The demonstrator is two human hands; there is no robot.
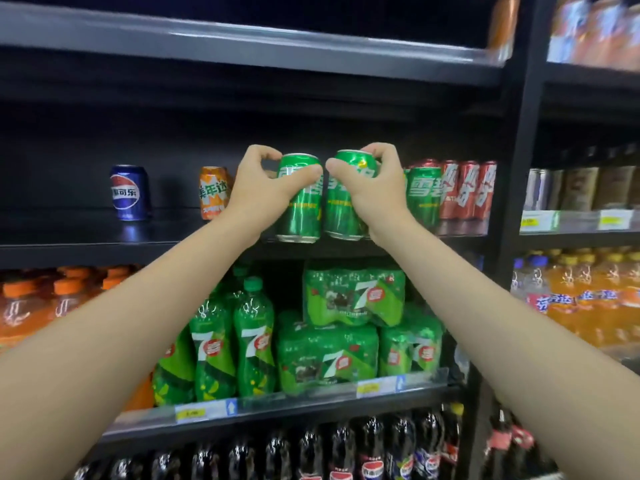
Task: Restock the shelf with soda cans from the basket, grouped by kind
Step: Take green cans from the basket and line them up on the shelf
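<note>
Left hand grips one green can; right hand grips a second, both at the shelf edge, cans touching. Risk: a can tipping off the lip, or nudging the shelved green can. Basket not in view; shelf also holds blue, orange and red cans

Dark metal store shelving; dim light

Green cans in hands; blue can; orange can; red cans; black shelf.
</note>
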